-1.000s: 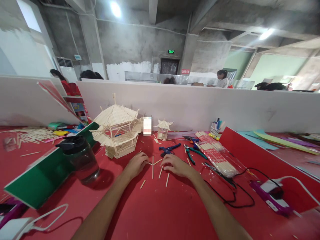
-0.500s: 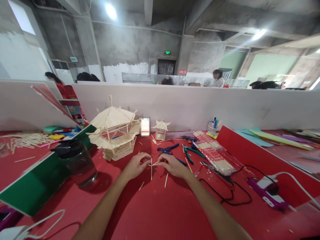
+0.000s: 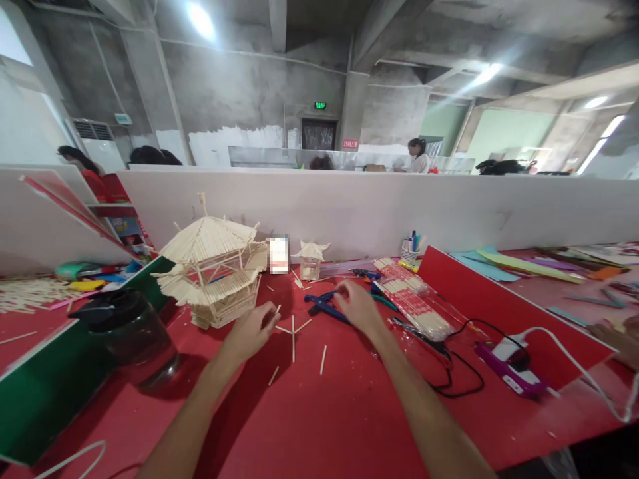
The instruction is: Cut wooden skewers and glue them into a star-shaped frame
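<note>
My left hand point(image 3: 255, 328) has its thumb and fingertips closed on a short wooden stick point(image 3: 278, 309), its tip showing above them. Beside it, thin wooden sticks point(image 3: 293, 339) lie crossed on the red tabletop, with loose pieces nearby. Over to the right, my right hand point(image 3: 355, 307) has its fingers curled at a handle of the blue pliers point(image 3: 322, 305), which lie flat on the table. Behind my left hand stands a large wooden-stick pavilion model point(image 3: 214, 259) with tiered roofs. A small pavilion model point(image 3: 311, 259) sits farther back.
A dark water bottle point(image 3: 127, 339) stands left by a green divider point(image 3: 54, 392). At right are green-handled pliers point(image 3: 385, 301), packaged sticks point(image 3: 414, 299), a black cable point(image 3: 466, 392), a purple power strip point(image 3: 509, 372) and a red divider point(image 3: 479, 313). A pale partition point(image 3: 349, 209) runs behind.
My hands have parted from the crossed sticks. The left has drawn back left with a short stick; the right has moved forward and right to the blue pliers. The view has turned slightly right.
</note>
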Demonstrator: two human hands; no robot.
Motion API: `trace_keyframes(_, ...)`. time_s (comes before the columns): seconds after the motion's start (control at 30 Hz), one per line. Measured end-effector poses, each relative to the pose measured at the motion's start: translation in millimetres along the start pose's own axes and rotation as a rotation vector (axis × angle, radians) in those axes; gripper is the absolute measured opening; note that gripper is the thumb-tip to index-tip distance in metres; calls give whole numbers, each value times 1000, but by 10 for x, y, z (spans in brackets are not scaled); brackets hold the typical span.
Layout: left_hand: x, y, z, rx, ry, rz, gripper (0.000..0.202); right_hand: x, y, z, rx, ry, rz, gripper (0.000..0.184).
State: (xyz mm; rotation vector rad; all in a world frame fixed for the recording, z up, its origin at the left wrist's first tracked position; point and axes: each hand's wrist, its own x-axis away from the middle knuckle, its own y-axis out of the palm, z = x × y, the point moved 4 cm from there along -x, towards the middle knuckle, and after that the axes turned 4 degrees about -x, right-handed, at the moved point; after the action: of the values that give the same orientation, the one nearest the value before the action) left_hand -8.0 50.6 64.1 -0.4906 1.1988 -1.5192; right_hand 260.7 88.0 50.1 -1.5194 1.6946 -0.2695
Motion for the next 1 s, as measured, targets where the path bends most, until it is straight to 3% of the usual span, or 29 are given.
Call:
trace_keyframes(0.07,21,9,-64,-182,-24,-91,21,-59,-290,406,325,110,8,16)
trace_keyframes(0.13,37,34,-99,-288,-40,-171,18,-62,-485,742,402,192,24,23)
trace_keyframes(0.27,35,60,-116,-352,-51,-210,19,-18,-542,1068,485,294,49,31)
trace_keyframes(0.4,20,53,-120,-369,-62,-213,18,-44,-507,1125,505,355,52,34)
trace_keyframes(0.5,18,36,-105,-376,-69,-213,18,-70,-607,1159,480,379,52,33)
trace_keyframes(0.6,23,33,-98,-370,-72,-221,19,-80,-695,1168,444,349,16,32)
trace_keyframes(0.77,30,65,-150,-340,-63,-228,20,-219,-642,1109,420,289,-96,25)
trace_keyframes(1.0,34,141,-222,-345,-69,-255,22,-409,-477,1165,553,487,-34,28)
